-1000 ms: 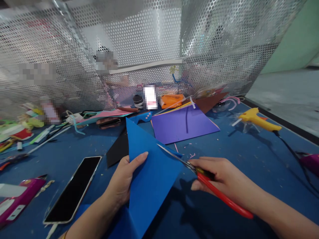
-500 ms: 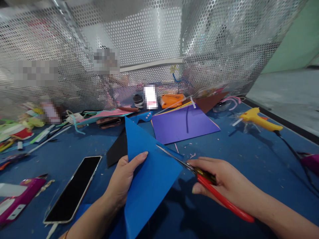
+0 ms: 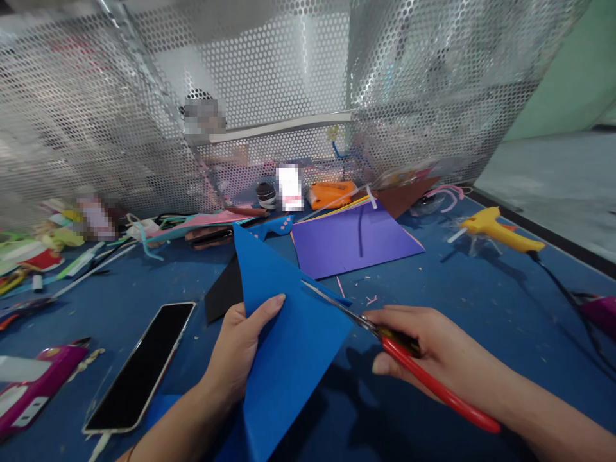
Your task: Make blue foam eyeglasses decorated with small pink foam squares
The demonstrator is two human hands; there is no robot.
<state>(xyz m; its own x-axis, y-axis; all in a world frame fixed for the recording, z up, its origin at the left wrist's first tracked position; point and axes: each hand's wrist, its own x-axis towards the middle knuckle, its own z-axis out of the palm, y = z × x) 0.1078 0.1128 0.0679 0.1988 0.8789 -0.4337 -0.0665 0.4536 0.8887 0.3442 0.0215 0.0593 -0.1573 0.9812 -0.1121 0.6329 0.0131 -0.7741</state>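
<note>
A bright blue sheet of craft foam or card (image 3: 293, 346) is held up over the table by my left hand (image 3: 243, 340), thumb on its near face and the fingers mostly hidden behind. From the right, my right hand (image 3: 423, 340) grips scissors (image 3: 433, 382) with red handles. The slim metal blades lie in a cut that runs inward from the sheet's right edge, with a strip of blue above them. Behind the sheet, a black piece (image 3: 225, 292) rests on the table.
A phone (image 3: 142, 369) with a cable lies left, beside a magenta-and-white tool (image 3: 45, 385). Purple sheets (image 3: 356, 240) are stacked beyond my hands. A yellow glue gun (image 3: 500, 232) stands at right. Craft scraps line the perforated metal screen (image 3: 283, 70) at the back.
The scissor handles have swung slightly down and right, and the blades look nearly closed in the cut. The sheet's upper tip has shifted a little left.
</note>
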